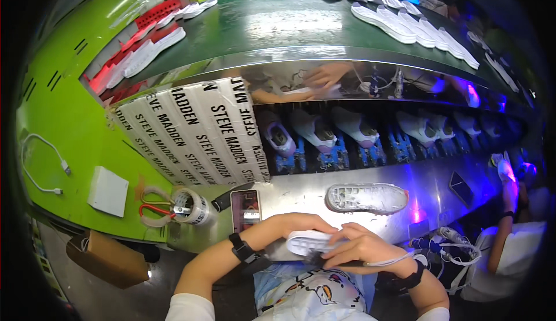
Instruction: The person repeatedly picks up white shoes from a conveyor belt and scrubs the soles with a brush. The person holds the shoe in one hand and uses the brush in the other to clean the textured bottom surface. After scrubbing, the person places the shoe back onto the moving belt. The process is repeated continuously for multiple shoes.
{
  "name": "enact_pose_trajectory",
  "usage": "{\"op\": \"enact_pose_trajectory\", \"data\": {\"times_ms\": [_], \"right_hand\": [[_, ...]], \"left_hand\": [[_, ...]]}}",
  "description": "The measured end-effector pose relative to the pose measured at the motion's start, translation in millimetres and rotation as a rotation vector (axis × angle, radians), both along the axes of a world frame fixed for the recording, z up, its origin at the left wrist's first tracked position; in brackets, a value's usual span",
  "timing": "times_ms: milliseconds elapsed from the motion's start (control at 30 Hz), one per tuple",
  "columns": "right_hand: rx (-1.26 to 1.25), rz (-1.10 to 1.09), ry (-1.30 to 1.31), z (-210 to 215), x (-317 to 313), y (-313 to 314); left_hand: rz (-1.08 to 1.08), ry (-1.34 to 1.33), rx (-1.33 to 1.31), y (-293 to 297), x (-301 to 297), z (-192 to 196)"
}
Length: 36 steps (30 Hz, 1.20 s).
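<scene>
Close to my body, over my lap, I hold a white shoe sole (pixel 307 243) with a row of hollows along its visible face. My left hand (pixel 308 223) curls around its far side, with the fingertips mostly hidden. From the right, my right hand (pixel 360 247) closes on the sole's other end. Below the right fingers shows a dark, blurred bit (pixel 314 259) that I cannot make out. Beyond my hands, a pale shoe sole (pixel 368 199) lies lengthwise on the metal bench (pixel 301 196).
Shoes (pixel 359 127) stand on blue supports in a dark recess. White soles (pixel 405 27) lie on the green belt (pixel 278 28). Left are a printed carton (pixel 185 133), tape rolls with scissors (pixel 164 208) and a phone (pixel 246 210). A co-worker's arm (pixel 503 234) is at right.
</scene>
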State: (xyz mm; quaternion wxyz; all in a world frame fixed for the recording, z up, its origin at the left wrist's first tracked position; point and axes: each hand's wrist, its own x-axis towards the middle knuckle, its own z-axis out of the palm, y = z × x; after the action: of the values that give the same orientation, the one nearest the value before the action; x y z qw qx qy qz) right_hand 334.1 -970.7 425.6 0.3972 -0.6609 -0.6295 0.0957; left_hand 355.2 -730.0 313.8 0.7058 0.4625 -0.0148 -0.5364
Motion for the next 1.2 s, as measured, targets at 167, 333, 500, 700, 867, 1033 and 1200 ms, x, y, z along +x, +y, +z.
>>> {"op": "enact_pose_trajectory", "data": {"times_ms": [167,333,500,700,867,1033,1200], "right_hand": [[0.233,-0.325,0.496,6,8,-27],[0.161,-0.544,0.783,-8,-21,11],[0.329,-0.546,0.003,-25,-27,40],[0.307,-0.558,0.397,-16,-28,33],[0.134,-0.401,0.939,-18,-33,17],[-0.148,-0.240,0.784,-14,-23,1],[0.146,-0.140,0.242,-1,-22,7]], "left_hand": [[0.366,0.379,-0.928,5,-22,6],[0.952,-0.056,-0.689,-50,-50,21],[0.838,0.067,-0.998,-50,-45,3],[1.050,0.050,-0.825,-44,-45,20],[0.826,0.061,-0.858,-29,-35,25],[0.696,-0.061,-0.714,-18,-25,28],[0.518,0.076,-0.435,-16,-13,51]]}}
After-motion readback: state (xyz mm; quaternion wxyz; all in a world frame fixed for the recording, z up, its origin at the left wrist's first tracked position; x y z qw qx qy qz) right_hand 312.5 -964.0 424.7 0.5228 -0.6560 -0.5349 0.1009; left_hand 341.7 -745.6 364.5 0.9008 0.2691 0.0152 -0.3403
